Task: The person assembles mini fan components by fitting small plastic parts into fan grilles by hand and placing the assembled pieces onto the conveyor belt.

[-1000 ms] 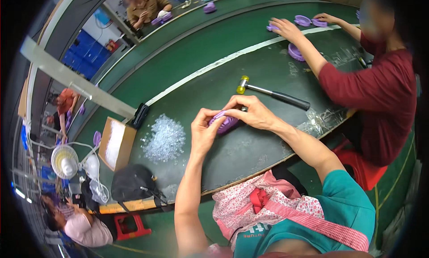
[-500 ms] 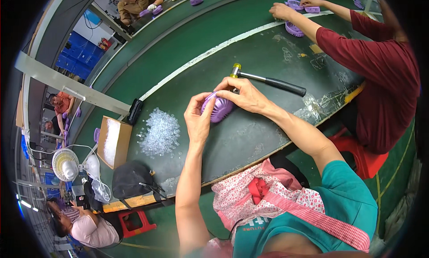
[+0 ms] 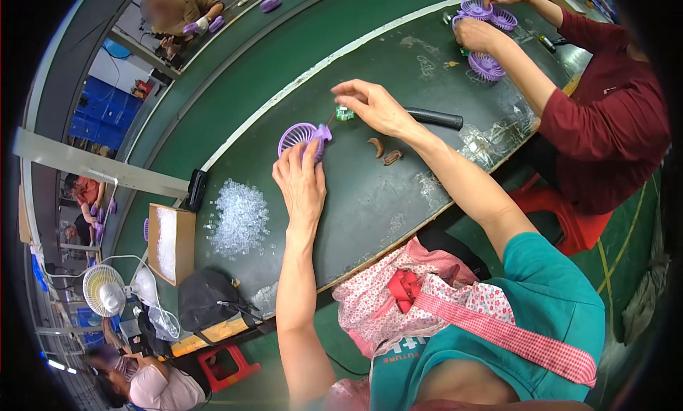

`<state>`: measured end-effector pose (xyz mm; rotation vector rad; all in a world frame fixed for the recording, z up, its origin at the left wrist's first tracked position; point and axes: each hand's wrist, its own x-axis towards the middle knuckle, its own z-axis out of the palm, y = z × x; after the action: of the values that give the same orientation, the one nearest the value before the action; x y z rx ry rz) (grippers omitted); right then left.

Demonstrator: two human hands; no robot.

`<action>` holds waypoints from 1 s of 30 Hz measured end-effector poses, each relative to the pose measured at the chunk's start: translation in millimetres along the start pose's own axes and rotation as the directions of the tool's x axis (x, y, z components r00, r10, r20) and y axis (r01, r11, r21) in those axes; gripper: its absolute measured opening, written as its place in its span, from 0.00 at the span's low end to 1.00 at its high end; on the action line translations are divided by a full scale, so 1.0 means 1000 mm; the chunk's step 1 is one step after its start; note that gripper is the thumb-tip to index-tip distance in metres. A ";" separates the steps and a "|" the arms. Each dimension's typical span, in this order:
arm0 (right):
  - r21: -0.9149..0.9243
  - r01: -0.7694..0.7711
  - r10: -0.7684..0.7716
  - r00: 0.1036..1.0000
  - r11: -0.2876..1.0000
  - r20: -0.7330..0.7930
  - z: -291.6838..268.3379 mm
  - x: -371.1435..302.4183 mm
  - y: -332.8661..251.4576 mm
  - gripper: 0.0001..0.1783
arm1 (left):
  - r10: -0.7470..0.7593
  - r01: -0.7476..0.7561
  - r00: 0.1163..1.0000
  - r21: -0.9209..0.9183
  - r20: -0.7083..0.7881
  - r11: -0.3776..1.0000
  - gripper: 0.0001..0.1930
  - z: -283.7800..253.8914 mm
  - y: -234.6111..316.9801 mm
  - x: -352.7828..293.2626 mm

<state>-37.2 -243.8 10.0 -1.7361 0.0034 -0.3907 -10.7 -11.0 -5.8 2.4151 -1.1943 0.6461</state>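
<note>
A round purple fan housing (image 3: 297, 135) with slatted ribs lies on the dark green table. My left hand (image 3: 302, 187) has its fingers closed over the near edge of it. A thin red wire runs from the housing to a small green circuit board (image 3: 344, 114). Just above that board is my right hand (image 3: 376, 108), palm down, fingers stretched out and apart. Behind my right hand and wrist a hammer shows only its black handle (image 3: 435, 118); its head is hidden. Two small curved brown pieces (image 3: 376, 148) rest on the table below my right wrist.
A pile of small clear plastic pieces (image 3: 238, 219) lies left of my hands. Beside it stand an open cardboard box (image 3: 171, 244) and a black bag (image 3: 210, 291). At right, a co-worker in a maroon top (image 3: 605, 119) handles purple fan parts (image 3: 486, 66). A white fan (image 3: 104, 290) stands at far left.
My hands have moved apart, the left keeping the purple housing. The green board, red wire and brown pieces now show. The whole view has shifted a little.
</note>
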 end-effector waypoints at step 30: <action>-0.406 0.079 0.071 0.937 0.911 0.342 -0.066 -0.081 -0.014 0.21 | -0.309 0.406 0.853 -0.907 0.420 -0.113 0.08 0.031 0.036 0.023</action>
<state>-133.5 -286.7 12.2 -2.2105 -0.1880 -0.0756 -20.2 -62.5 -14.2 1.2239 -0.4722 -0.4818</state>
